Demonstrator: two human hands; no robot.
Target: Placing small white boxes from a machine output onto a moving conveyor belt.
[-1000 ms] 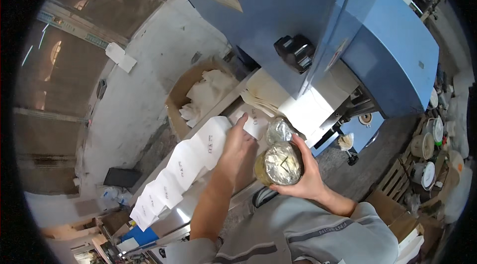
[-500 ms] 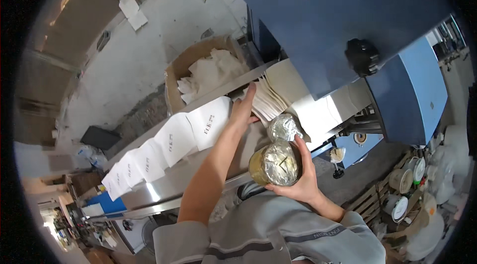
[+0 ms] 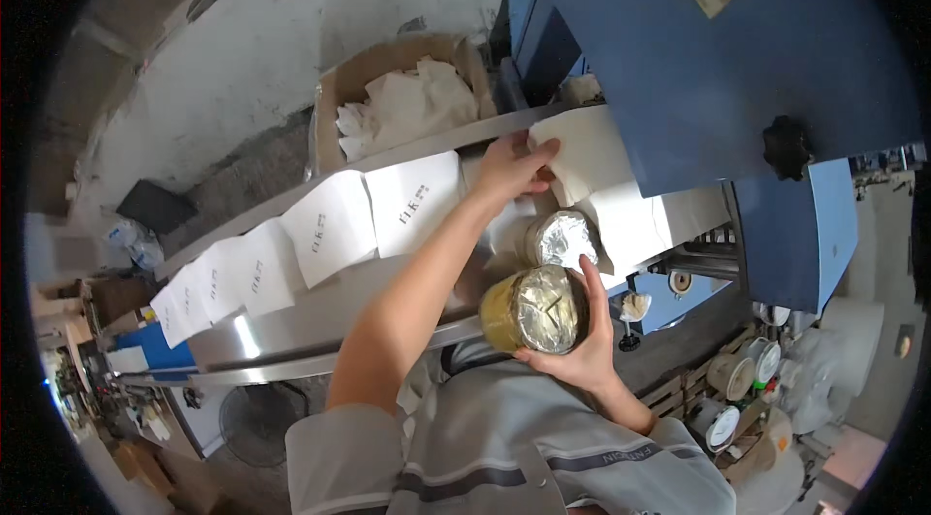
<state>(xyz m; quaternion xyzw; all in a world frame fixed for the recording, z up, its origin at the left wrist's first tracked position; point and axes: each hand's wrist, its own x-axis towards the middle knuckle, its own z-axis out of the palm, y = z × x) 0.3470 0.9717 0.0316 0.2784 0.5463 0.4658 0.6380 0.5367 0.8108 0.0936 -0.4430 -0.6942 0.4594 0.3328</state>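
Note:
My left hand (image 3: 516,169) reaches over the steel table, its thumb and fingers closed on the near-left edge of a cream paper stack (image 3: 587,151). Whether it grips one sheet or several, I cannot tell. My right hand (image 3: 585,340) is wrapped round a yellowish cylinder with a crinkled foil top (image 3: 551,306), held tilted close to my body. Just beyond it a second foil-topped cylinder (image 3: 565,240) stands on the table, near my right fingertips. Left of my forearm, overlapping white paper pieces with dark print (image 3: 415,205) lie in a row.
A cardboard box (image 3: 335,98) of crumpled pale paper stands behind the steel table (image 3: 320,321). A large blue machine (image 3: 679,79) with a black knob (image 3: 786,147) rises at the right. Buckets and plastic (image 3: 766,370) crowd the floor at lower right.
My left hand has moved up and right onto the cream stack, whose fanned edges now look gathered. The right hand keeps its cylinder. The whole view has shifted a little.

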